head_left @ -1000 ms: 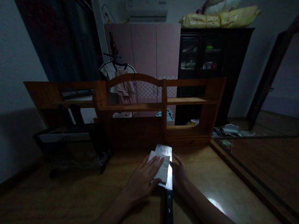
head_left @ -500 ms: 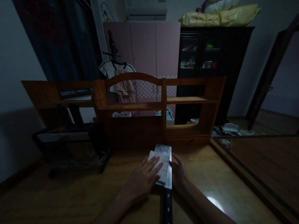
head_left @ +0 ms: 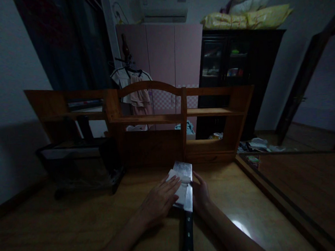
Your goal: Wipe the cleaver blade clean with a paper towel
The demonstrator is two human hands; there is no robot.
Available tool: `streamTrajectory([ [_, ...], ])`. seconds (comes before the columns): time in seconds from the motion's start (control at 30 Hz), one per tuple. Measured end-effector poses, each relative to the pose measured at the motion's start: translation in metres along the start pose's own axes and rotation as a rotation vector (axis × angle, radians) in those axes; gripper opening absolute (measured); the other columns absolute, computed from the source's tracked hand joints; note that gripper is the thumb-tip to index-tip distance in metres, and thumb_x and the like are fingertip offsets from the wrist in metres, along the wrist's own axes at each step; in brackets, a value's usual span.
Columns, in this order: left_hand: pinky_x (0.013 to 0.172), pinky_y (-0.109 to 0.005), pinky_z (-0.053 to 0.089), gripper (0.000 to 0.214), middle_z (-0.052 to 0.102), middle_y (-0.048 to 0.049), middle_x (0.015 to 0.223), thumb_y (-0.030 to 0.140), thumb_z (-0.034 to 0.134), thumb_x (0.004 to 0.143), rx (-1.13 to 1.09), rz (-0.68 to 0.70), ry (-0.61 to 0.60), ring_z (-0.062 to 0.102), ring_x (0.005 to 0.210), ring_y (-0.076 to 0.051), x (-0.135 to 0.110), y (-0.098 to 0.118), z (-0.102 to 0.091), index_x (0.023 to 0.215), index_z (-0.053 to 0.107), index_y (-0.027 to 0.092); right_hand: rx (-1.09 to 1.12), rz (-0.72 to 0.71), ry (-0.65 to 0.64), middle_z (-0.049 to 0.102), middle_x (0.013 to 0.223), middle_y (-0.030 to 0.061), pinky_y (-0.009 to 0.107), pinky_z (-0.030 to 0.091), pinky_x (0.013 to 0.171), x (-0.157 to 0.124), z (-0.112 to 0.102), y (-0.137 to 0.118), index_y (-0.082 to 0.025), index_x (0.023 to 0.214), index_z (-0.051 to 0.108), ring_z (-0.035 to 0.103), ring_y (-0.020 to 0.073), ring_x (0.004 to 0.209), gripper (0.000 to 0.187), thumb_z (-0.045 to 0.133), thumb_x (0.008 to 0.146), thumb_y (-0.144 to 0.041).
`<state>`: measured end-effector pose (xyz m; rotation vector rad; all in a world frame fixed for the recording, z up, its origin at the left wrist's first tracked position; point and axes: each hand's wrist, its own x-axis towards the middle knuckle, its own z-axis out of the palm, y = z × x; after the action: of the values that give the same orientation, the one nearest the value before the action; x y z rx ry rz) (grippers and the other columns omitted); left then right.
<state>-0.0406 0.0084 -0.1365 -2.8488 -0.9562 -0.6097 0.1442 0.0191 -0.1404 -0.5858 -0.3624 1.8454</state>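
Head view: closest, a cleaver is seen above the tabletop, its black handle pointed toward the wearer and its blade pointed away; whether it is rested on the wood or borne from below cannot be told. Over the left part of the blade a folded white sheet is laid, and it is covered by the left hand, whose grip is spread flat, with the fingers extended across the sheet. At the blade's right edge the right hand is placed; its grip is partly hidden by the blade, so how far it is closed, and on what, cannot be told. Farther off, to the left, a dark-framed box is set on the tabletop. Behind the hands a wooden shelf unit with an arched middle rail is stood. Beyond it, hung clothes, a pink wardrobe and a black cabinet topped with yellow bundles are seen, and an air conditioner is mounted high on the wall.
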Motion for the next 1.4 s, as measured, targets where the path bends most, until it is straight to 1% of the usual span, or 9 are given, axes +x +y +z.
streamTrajectory([
  [0.1, 0.116, -0.041, 0.027, 0.045, 0.036, -0.0025, 0.148, 0.031, 0.032, 0.100, -0.027, -0.001, 0.031, 0.028, 0.139, -0.018, -0.001, 0.001, 0.000, 0.145, 0.033, 0.023, -0.006, 0.009, 0.012, 0.073, 0.077, 0.0109, 0.042, 0.053, 0.076, -0.001, 0.002, -0.001, -0.011, 0.094, 0.069, 0.069, 0.0283, 0.078, 0.035, 0.049, 0.085, -0.038],
  [0.2, 0.115, -0.041, 0.028, 0.045, 0.037, -0.0035, 0.148, 0.032, 0.034, 0.100, -0.047, -0.006, 0.044, 0.032, 0.137, -0.019, -0.002, 0.002, -0.002, 0.143, 0.036, 0.024, 0.012, 0.024, -0.020, 0.072, 0.079, 0.0118, 0.041, 0.052, 0.077, -0.002, 0.002, -0.001, -0.010, 0.095, 0.068, 0.069, 0.0283, 0.080, 0.037, 0.049, 0.085, -0.039],
  [0.43, 0.112, -0.045, 0.032, 0.042, 0.031, 0.0012, 0.151, 0.035, 0.035, 0.099, -0.051, 0.014, -0.037, 0.031, 0.137, -0.022, -0.005, 0.004, -0.012, 0.141, 0.039, 0.033, -0.003, 0.035, -0.039, 0.072, 0.079, 0.0121, 0.041, 0.053, 0.076, -0.003, 0.001, -0.001, -0.009, 0.094, 0.068, 0.069, 0.0287, 0.080, 0.038, 0.049, 0.085, -0.041],
  [0.6, 0.108, -0.048, 0.035, 0.044, 0.020, 0.0036, 0.155, 0.035, 0.036, 0.098, -0.020, 0.003, -0.018, 0.031, 0.137, -0.026, -0.005, 0.003, -0.013, 0.142, 0.035, 0.039, -0.034, 0.027, -0.028, 0.073, 0.080, 0.0119, 0.042, 0.053, 0.075, -0.004, 0.002, -0.001, -0.010, 0.099, 0.068, 0.069, 0.0291, 0.080, 0.039, 0.048, 0.085, -0.041],
  [0.77, 0.116, -0.048, 0.021, 0.044, 0.030, -0.0006, 0.152, 0.032, 0.037, 0.098, -0.001, 0.087, -0.013, 0.024, 0.141, -0.023, -0.002, 0.000, -0.015, 0.142, 0.038, 0.032, -0.038, 0.008, -0.033, 0.073, 0.080, 0.0114, 0.041, 0.053, 0.074, -0.002, -0.001, -0.001, -0.011, 0.096, 0.069, 0.069, 0.0286, 0.077, 0.037, 0.052, 0.083, -0.041],
  [0.9, 0.117, -0.046, 0.019, 0.046, 0.034, -0.0036, 0.150, 0.035, 0.037, 0.098, 0.003, 0.108, -0.063, 0.028, 0.139, -0.021, -0.001, -0.002, -0.018, 0.144, 0.035, 0.028, -0.045, 0.027, -0.052, 0.072, 0.078, 0.0118, 0.041, 0.054, 0.073, 0.002, -0.005, 0.000, -0.010, 0.093, 0.069, 0.069, 0.0282, 0.077, 0.038, 0.052, 0.083, -0.043],
  [1.1, 0.117, -0.044, 0.024, 0.048, 0.024, -0.0016, 0.153, 0.031, 0.037, 0.098, -0.034, 0.104, -0.036, 0.024, 0.141, -0.020, -0.004, 0.000, -0.014, 0.146, 0.029, 0.029, -0.039, 0.022, -0.049, 0.073, 0.079, 0.0122, 0.042, 0.053, 0.075, 0.005, -0.009, 0.002, -0.009, 0.095, 0.069, 0.070, 0.0292, 0.078, 0.039, 0.053, 0.082, -0.043],
  [1.3, 0.116, -0.044, 0.025, 0.049, 0.013, 0.0008, 0.156, 0.035, 0.032, 0.100, -0.066, 0.011, -0.075, 0.014, 0.143, -0.019, -0.006, 0.002, -0.004, 0.148, 0.022, 0.031, -0.016, 0.007, 0.014, 0.073, 0.078, 0.0115, 0.042, 0.053, 0.078, 0.002, -0.003, 0.000, -0.010, 0.089, 0.070, 0.070, 0.0286, 0.080, 0.034, 0.051, 0.083, -0.037],
  [1.4, 0.117, -0.043, 0.022, 0.049, 0.014, 0.0008, 0.156, 0.035, 0.030, 0.101, -0.077, 0.013, -0.096, 0.014, 0.143, -0.018, -0.005, 0.002, -0.003, 0.148, 0.020, 0.030, 0.008, 0.004, 0.029, 0.073, 0.076, 0.0105, 0.041, 0.053, 0.078, 0.000, 0.001, 0.000, -0.011, 0.086, 0.070, 0.070, 0.0277, 0.079, 0.031, 0.050, 0.085, -0.034],
])
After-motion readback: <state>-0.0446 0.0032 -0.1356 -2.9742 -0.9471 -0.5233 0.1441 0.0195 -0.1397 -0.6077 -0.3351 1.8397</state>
